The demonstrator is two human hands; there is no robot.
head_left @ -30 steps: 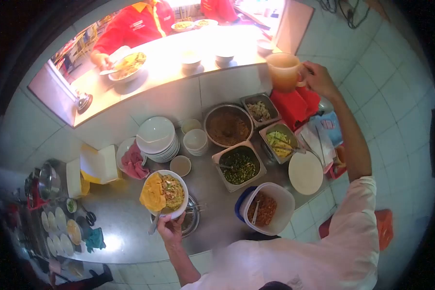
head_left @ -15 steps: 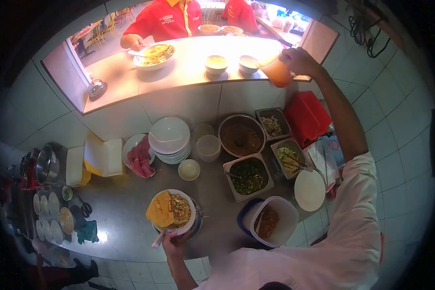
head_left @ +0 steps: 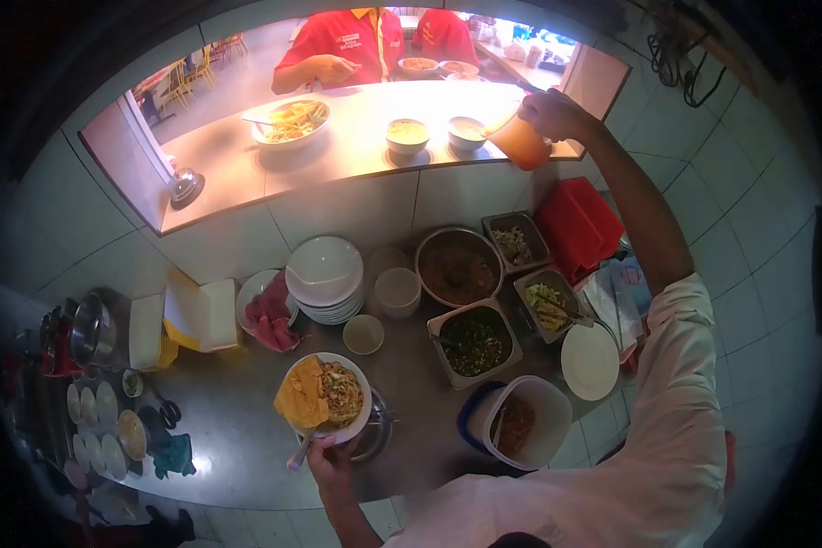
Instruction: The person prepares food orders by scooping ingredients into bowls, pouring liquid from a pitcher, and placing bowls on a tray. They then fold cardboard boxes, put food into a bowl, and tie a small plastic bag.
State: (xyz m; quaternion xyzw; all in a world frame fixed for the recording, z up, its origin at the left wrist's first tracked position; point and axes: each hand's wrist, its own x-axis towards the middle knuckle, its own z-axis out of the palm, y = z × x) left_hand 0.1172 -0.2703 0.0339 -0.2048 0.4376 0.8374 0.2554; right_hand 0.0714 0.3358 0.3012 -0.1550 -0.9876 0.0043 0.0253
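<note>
My left hand is closed on the rim of a white bowl, above the steel counter. Noodles and a large yellow cracker fill the bowl, and the handle of a spoon sticks out by my thumb. My right hand reaches to the serving window and is wrapped round the top of an orange container at the ledge's edge. Part of the container is washed out by glare. Two bowls of pale food, a nearer one and one beside the container, stand on the ledge.
A plate of noodles sits on the ledge before a person in red. Stacked plates, a sauce pot, a tray of chopped greens and a plastic tub stand on the counter. A bell is at left.
The bowl in my left hand has shifted slightly off the steel round thing beneath it. The person in red has drawn a hand back from the noodle plate. My right hand keeps its hold.
</note>
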